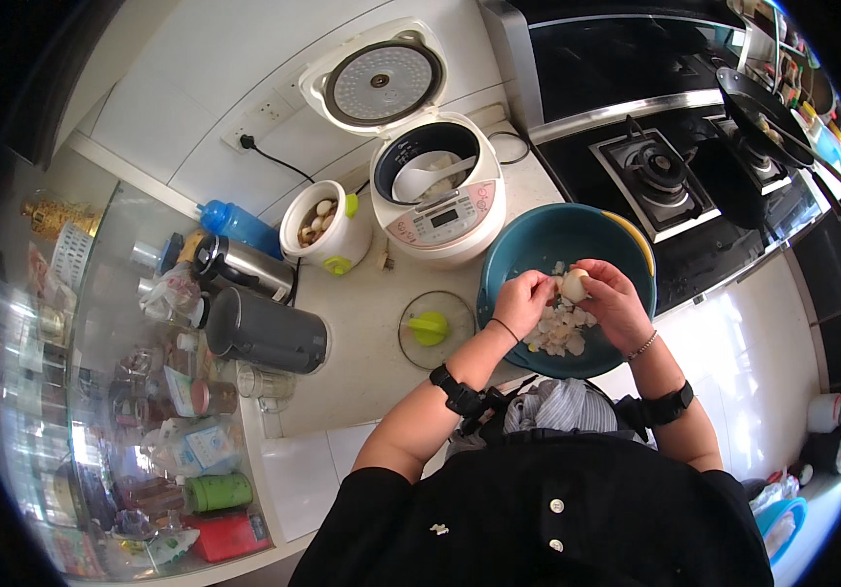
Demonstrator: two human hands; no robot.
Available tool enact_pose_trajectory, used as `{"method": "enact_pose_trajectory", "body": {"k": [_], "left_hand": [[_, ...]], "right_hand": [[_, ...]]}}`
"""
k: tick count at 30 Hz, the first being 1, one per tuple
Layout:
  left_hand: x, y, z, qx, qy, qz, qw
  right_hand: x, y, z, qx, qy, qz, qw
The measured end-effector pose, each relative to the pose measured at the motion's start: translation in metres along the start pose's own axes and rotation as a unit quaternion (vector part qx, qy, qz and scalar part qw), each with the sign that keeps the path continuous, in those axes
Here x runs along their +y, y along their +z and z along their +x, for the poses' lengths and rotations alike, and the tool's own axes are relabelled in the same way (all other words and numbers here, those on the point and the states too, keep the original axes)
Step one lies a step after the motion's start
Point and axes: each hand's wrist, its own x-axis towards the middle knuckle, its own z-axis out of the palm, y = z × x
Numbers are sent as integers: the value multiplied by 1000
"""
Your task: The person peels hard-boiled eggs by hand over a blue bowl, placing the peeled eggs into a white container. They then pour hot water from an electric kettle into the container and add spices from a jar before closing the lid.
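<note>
My right hand [617, 302] holds a pale egg [574, 285] over a dark teal plastic basin [615, 359]. At the egg's left side, my left hand [527, 302] pinches what looks like a small brownish piece of eggshell [557, 285] between thumb and fingers. Below both hands, a heap of broken eggshells [558, 327] lies in the basin. To the left stands a small white electric cooker [350, 246] with green handles, holding several eggs [323, 209]. Its glass lid [420, 356] with a green knob rests on the counter.
A rice cooker [438, 235] with raised lid [383, 77] holds a white rice paddle [424, 180]. The gas stove [659, 176] carries a black frying pan [761, 110]. Steel kettle [251, 268], grey canister [270, 330], blue bottle [244, 231] and glass mugs [266, 383] line the left side.
</note>
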Motion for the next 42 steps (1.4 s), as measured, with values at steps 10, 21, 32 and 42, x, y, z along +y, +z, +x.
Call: {"method": "enact_pose_trajectory", "body": {"k": [10,21,32,42], "left_hand": [[0,2,-1,-7,52,-18,998],[-2,6,-2,10,52,-100,994],[4,2,1,66,156,22,985],[-1,1,5,78,89,68,991]], "right_hand": [[2,1,2,-2,-7,-10,1000],[1,8,1,-6,-1,-24,1000],[8,4,4,3,-9,-6,1000],[6,1,10,11,19,74,997]]}}
